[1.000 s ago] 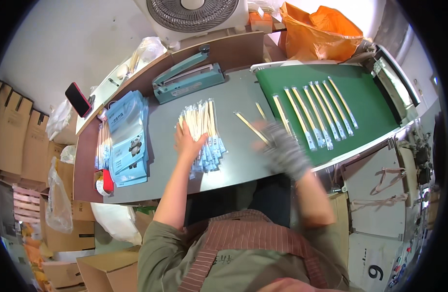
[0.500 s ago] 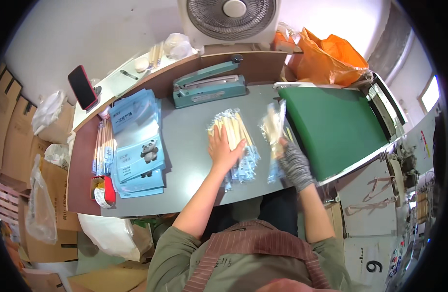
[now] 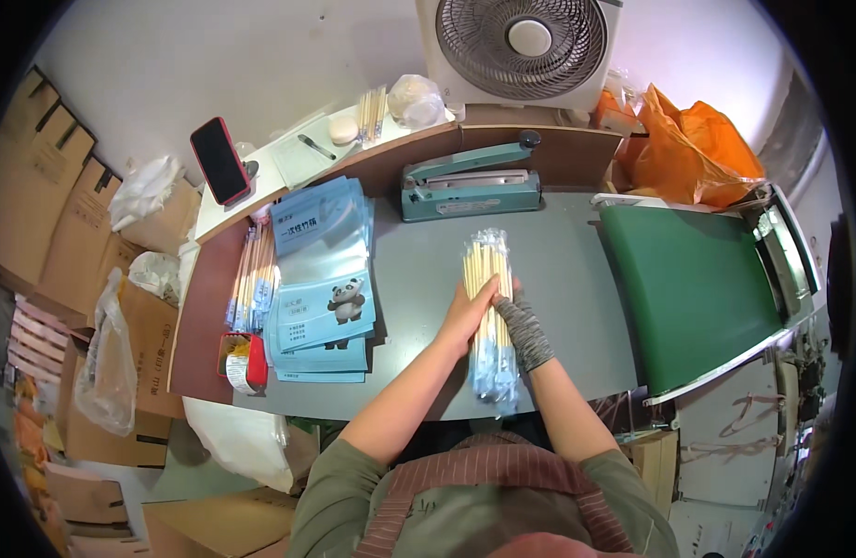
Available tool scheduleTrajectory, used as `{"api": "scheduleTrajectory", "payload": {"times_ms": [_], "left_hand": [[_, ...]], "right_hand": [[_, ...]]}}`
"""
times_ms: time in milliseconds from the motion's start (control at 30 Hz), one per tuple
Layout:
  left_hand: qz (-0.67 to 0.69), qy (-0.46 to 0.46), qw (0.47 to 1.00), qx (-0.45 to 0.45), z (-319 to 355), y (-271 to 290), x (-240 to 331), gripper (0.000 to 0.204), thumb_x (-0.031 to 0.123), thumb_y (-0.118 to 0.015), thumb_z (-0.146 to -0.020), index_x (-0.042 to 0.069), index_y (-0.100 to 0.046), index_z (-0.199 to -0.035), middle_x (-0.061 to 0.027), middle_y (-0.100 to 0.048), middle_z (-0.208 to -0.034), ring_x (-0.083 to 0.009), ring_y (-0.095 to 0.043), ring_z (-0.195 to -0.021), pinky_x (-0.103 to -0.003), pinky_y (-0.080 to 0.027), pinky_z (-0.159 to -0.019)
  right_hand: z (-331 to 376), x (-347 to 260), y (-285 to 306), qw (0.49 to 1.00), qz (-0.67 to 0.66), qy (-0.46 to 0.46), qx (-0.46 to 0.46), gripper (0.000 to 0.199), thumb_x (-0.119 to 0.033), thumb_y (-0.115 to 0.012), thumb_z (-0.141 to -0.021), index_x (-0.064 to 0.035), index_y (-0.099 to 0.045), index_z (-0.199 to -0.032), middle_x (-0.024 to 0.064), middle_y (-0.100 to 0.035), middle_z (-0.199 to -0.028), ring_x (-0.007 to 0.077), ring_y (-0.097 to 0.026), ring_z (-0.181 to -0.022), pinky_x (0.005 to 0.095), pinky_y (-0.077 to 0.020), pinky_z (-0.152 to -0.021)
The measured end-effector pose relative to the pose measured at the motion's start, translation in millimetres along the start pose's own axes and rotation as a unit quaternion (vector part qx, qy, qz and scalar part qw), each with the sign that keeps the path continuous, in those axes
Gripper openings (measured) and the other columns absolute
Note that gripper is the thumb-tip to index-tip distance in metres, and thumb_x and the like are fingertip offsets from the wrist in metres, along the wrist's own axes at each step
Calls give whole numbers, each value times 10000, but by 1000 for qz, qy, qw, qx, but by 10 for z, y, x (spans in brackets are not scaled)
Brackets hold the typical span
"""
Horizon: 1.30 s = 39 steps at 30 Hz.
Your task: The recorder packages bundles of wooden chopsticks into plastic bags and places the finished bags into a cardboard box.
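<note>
A bundle of wrapped chopsticks (image 3: pixel 489 260) stands slightly tilted over the grey table (image 3: pixel 418 279), pale sticks at the far end and blue wrapper ends toward me. My bare left hand (image 3: pixel 465 312) closes round its left side, thumb across the front. On the other side my right hand (image 3: pixel 523 330), in a grey striped glove, grips the same bundle; its fingertips are mostly hidden behind it. Left of my hands lies a stack of light-blue printed bags (image 3: pixel 321 307) with a panda picture. A green lever-arm bag sealer (image 3: pixel 470 193) sits beyond the bundle.
A green conveyor belt (image 3: pixel 693 288) borders the table's right side. More chopsticks (image 3: pixel 252 270) and a red box (image 3: pixel 257 361) lie at the left edge. A phone (image 3: pixel 219 160) stands on the white shelf. Behind are a fan (image 3: pixel 563 79) and an orange bag (image 3: pixel 693 149).
My right hand has come left to join my left hand. The chopsticks, spread in two groups before, are now gathered upright in one bundle between both hands. The view has shifted left.
</note>
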<state>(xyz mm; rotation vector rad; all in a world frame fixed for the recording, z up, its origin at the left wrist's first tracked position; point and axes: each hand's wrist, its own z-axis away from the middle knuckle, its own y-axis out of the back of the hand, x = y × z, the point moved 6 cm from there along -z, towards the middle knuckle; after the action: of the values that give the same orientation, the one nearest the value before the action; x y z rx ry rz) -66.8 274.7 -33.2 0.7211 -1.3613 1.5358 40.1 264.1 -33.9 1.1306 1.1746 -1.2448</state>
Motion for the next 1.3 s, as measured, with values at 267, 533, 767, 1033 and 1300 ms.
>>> {"api": "scheduleTrajectory", "payload": {"times_ms": [267, 533, 767, 1033, 1300], "left_hand": [[-155, -300, 939, -58, 534, -624, 933, 1221, 224, -852, -617, 83, 28, -1451, -224, -261, -1402, -293, -378, -1258, -379, -369, -1008], [-221, -193, 943, -157, 416, -658, 564, 1360, 236, -886, -571, 154, 144, -1457, -159, -230, -1452, -270, -312, -1321, -393, -322, -1054], [-416, -233, 856, -199, 599, -714, 412, 1118, 225, -824, -625, 69, -96, -1458, -160, -346, -1385, -247, -311, -1318, -368, -237, -1100], [-442, -318, 791, -279, 1018, -754, 818, 1204, 319, -795, -603, 32, 4, -1457, -256, -360, -1370, -386, -386, -1255, -445, -272, -1068], [-454, -123, 863, -183, 752, -224, 497, 1240, 363, -850, -565, -13, -58, -1441, -264, -329, -1382, -404, -368, -1260, -426, -342, -1037]], "right_hand": [[210, -1214, 231, 972, -181, 79, -128, 692, -164, -785, -693, -40, -449, -1284, 88, -583, -1136, 177, -571, -1009, 313, -480, -868], [232, -1278, 417, 941, -152, 201, -226, 1073, -302, -904, -523, -74, -319, -1394, 113, -465, -1316, 213, -453, -1202, 355, -365, -1014], [517, -1207, 462, 949, -88, 233, -192, 1121, -374, -887, -546, -52, -260, -1418, 89, -501, -1191, 194, -505, -1079, 345, -392, -967], [732, -823, 384, 967, -13, 227, -116, 1213, -478, -877, -484, -5, -230, -1395, 135, -403, -1320, 237, -428, -1207, 391, -361, -1024], [588, -781, 76, 967, -54, 220, -118, 1347, -528, -891, -391, -39, -183, -1427, 138, -344, -1376, 259, -403, -1238, 393, -315, -1070]]}}
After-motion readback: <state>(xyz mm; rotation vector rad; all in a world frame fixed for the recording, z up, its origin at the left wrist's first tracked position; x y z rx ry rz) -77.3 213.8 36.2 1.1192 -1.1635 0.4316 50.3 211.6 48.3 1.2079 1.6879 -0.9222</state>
